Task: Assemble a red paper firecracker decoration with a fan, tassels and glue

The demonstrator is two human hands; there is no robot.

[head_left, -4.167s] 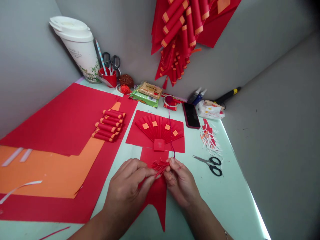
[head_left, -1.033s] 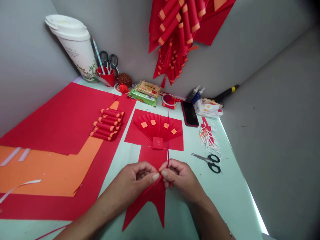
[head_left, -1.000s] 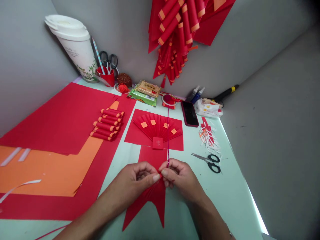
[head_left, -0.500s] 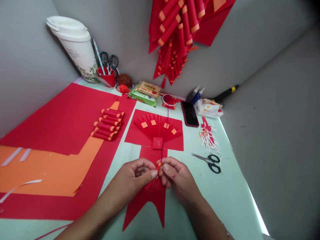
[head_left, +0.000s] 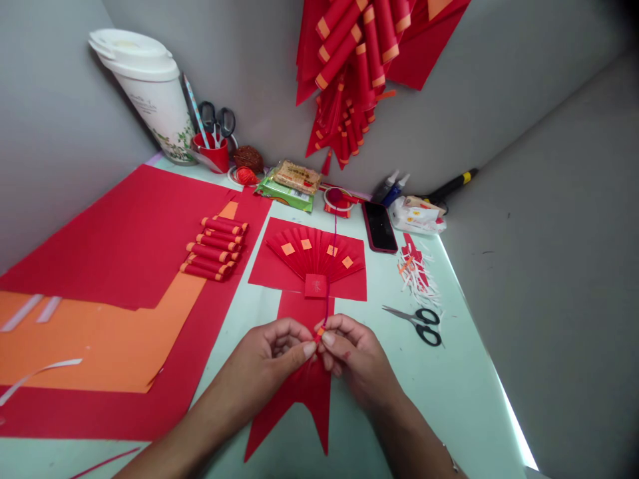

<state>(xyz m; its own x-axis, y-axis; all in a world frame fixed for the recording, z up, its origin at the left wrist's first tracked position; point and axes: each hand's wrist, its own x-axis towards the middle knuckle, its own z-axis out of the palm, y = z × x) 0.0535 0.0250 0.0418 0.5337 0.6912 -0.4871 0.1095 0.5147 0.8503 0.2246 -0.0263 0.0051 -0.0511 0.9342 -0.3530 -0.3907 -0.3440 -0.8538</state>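
My left hand [head_left: 282, 349] and my right hand [head_left: 349, 349] meet over a red paper strip [head_left: 304, 389] with a notched lower end. Between them they pinch a small red and orange paper piece [head_left: 320, 332]. A dark purple cord [head_left: 327, 303] runs up from this piece, across a pleated red fan [head_left: 319, 247] with orange squares, to a ball of cord [head_left: 337, 197] at the back. Under the fan is a red sheet [head_left: 357, 286], and a small red square [head_left: 315, 286] covers its base.
Rolled red paper tubes [head_left: 212, 249] lie on orange and red sheets [head_left: 100, 346] at the left. Black-handled scissors [head_left: 417, 324], paper scraps [head_left: 417, 269] and a phone [head_left: 380, 227] are at the right. A white cup [head_left: 150, 93] stands at the back left.
The small paper piece and the cord's lower part have shifted slightly right. My right thumb has moved a little over the piece; both hands still pinch it.
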